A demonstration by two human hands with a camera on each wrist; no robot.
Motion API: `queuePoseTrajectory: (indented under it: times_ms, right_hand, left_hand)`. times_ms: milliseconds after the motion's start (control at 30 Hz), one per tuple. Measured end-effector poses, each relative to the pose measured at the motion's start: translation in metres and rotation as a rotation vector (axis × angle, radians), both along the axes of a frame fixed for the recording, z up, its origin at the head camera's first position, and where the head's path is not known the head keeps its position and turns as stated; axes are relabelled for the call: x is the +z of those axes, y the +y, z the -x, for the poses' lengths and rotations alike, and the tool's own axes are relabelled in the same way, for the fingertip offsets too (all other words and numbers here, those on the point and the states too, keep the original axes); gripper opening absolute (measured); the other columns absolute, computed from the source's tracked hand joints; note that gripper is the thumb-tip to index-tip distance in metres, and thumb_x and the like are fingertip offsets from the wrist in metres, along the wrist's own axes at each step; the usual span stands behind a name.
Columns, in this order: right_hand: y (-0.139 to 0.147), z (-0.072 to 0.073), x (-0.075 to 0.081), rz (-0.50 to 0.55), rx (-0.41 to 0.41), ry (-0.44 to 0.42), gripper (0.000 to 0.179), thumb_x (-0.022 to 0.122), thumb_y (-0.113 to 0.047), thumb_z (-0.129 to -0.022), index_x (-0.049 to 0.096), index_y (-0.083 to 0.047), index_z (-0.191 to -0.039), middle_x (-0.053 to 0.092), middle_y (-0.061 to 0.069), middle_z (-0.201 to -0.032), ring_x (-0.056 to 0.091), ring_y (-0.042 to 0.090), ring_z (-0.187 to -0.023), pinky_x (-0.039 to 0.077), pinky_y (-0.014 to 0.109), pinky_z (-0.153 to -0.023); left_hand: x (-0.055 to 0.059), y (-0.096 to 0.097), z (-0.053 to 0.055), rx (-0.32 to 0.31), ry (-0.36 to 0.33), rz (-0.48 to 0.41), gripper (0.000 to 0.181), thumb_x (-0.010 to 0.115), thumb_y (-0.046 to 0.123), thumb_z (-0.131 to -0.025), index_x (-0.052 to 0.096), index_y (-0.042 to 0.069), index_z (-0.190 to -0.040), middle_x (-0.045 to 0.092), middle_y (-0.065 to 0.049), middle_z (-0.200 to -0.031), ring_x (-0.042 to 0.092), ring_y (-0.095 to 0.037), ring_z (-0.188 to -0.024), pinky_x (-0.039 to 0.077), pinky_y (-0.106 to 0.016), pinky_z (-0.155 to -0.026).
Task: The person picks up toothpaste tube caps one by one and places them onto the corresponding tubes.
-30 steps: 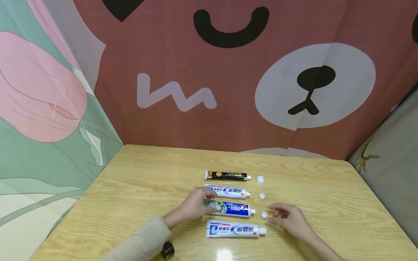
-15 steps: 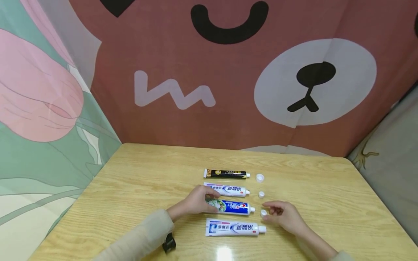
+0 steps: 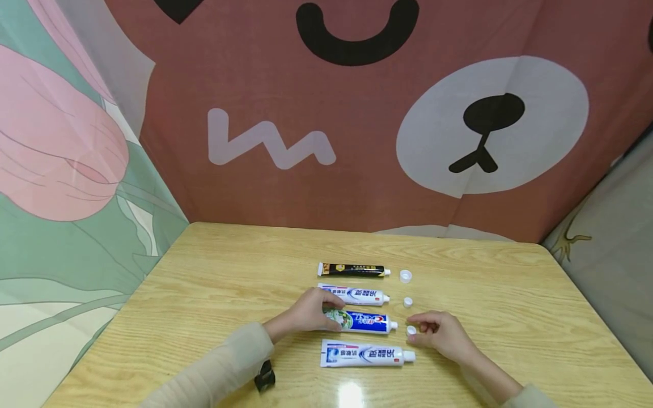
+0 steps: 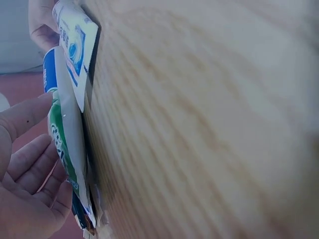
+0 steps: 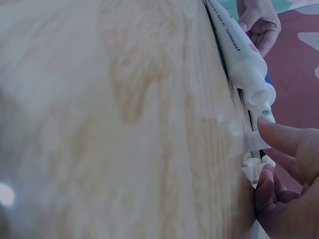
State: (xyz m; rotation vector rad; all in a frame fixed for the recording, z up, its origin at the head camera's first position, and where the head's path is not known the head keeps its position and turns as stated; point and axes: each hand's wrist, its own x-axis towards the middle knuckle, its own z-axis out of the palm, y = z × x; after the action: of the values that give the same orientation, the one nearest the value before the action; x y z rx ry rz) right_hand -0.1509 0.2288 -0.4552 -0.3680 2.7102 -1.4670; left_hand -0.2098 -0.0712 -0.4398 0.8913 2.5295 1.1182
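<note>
Left grip (image 3: 315,311) holds blue tube (image 3: 371,322) labelled "Crest".

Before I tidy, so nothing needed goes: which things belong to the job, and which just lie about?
Job, I'd judge:
blue-green tube, in left hand
near cap at right hand
probably black tube, far cap, middle cap, near white tube, far white tube

Apparently not:
black object below left sleeve, unidentifiable, perhaps worn
printed cloth backdrop

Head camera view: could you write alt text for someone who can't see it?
A person's left hand holds a blue toothpaste tube on a wooden table; the right hand is poised around a small white cap. Three more tubes and two more caps lie alongside, before a cartoon backdrop.
</note>
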Motion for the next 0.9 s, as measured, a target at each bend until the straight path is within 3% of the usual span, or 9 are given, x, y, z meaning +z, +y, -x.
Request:
queuePoseTrajectory:
  times_ms: [467,767,900]
  right_hand:
    - [-0.0014,-0.0005,-0.0007,-0.044,-0.02,0.005,0.027,0.079,-0.015,-0.066,0.071,-0.003,-0.088,0.052,-0.002,-0.069,0.044,0.004,-0.059,0.039,0.02,-0.052]
    - [-0.0002,-0.0017,-0.0016,-0.003,-0.019,0.012,0.028,0.08,-0.014,-0.066,0.071,0.0,-0.088,0.055,-0.002,-0.07,0.045,0.004,-0.059,0.04,0.02,-0.052]
    - [0.0028,-0.0012,-0.001,0.018,-0.015,-0.03,0.029,0.079,-0.013,-0.067,0.07,0.001,-0.091,0.059,0.0,-0.071,0.048,0.005,-0.06,0.042,0.02,-0.053]
  left_hand:
    - [-0.0045,0.0051,0.0012,-0.009,0.057,0.097,0.047,0.083,0.017,-0.061,0.067,0.004,-0.103,0.067,-0.003,-0.101,0.059,-0.012,-0.094,0.045,-0.023,-0.084]
    - [-0.0023,0.0066,0.0,-0.047,0.109,0.109,0.044,0.083,0.015,-0.061,0.067,0.001,-0.1,0.068,-0.006,-0.098,0.06,-0.012,-0.091,0.045,-0.021,-0.082]
    - [-0.0031,0.0068,0.0003,-0.054,0.114,0.111,0.042,0.082,0.016,-0.063,0.068,0.002,-0.1,0.067,-0.004,-0.096,0.059,-0.009,-0.088,0.045,-0.02,-0.081]
